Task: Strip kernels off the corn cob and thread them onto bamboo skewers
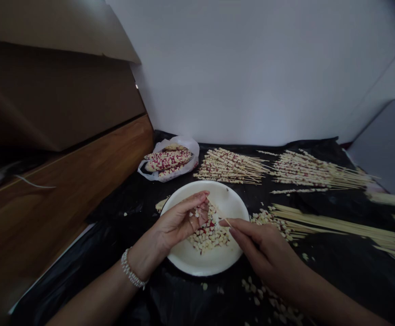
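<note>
A white bowl (pixel 241 203) holds loose corn kernels (pixel 206 240), mostly cream with a few dark red ones. Above it, my left hand (pixel 187 215) is cupped with its thumb and fingertips together, and several kernels lie in its palm. My right hand (pixel 257 240) pinches a thin wooden skewer (pixel 223 218) between thumb and forefinger. This skewer slants up and left so that its far end meets my left fingertips. Whether a kernel sits at that tip is too small to tell.
Corn cobs (pixel 170 159) lie in a plastic bag (pixel 192 147) behind the bowl. Two piles of kernel-threaded skewers (pixel 228 166) rest at the back. Bare skewers (pixel 320 219) and loose kernels (pixel 268 219) lie on the right. Black plastic sheeting (pixel 122 217) covers the surface; a wooden board (pixel 92 156) borders the left.
</note>
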The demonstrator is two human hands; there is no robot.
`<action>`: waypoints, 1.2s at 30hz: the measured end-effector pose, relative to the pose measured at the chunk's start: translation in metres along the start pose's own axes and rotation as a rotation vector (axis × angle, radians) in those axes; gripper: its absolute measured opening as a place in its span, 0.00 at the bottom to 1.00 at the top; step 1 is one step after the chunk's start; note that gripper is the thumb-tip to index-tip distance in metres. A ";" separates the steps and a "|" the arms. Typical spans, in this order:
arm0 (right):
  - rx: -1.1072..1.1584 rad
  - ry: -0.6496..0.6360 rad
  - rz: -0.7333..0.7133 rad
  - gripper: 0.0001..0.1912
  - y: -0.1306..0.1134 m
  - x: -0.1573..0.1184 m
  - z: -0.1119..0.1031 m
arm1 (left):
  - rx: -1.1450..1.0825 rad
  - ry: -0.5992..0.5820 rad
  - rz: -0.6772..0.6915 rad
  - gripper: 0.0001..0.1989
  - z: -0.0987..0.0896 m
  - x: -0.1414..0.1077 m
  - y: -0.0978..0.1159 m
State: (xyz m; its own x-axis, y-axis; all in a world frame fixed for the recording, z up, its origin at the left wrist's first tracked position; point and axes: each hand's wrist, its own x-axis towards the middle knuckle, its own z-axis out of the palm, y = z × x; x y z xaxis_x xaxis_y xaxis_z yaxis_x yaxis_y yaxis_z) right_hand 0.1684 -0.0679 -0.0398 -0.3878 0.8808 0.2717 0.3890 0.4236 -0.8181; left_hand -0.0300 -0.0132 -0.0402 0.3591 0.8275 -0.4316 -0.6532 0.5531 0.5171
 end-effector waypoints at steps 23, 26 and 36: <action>0.007 -0.095 0.062 0.18 -0.002 0.003 -0.011 | 0.182 -0.083 -0.078 0.09 0.005 -0.008 -0.009; -0.042 -0.094 0.044 0.18 0.000 0.004 -0.011 | 0.206 -0.102 -0.131 0.07 0.007 -0.010 -0.013; -0.352 0.080 -0.142 0.16 0.012 0.011 -0.037 | 0.114 0.044 0.002 0.21 0.011 -0.008 0.000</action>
State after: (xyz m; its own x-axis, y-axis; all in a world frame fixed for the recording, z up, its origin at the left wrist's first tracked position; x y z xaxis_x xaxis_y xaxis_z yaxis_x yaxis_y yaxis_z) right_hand 0.1995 -0.0457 -0.0281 -0.3972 0.8161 0.4197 0.6049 0.5768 -0.5491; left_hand -0.0259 -0.0185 -0.0285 0.3267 0.8248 -0.4616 -0.5727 0.5612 0.5975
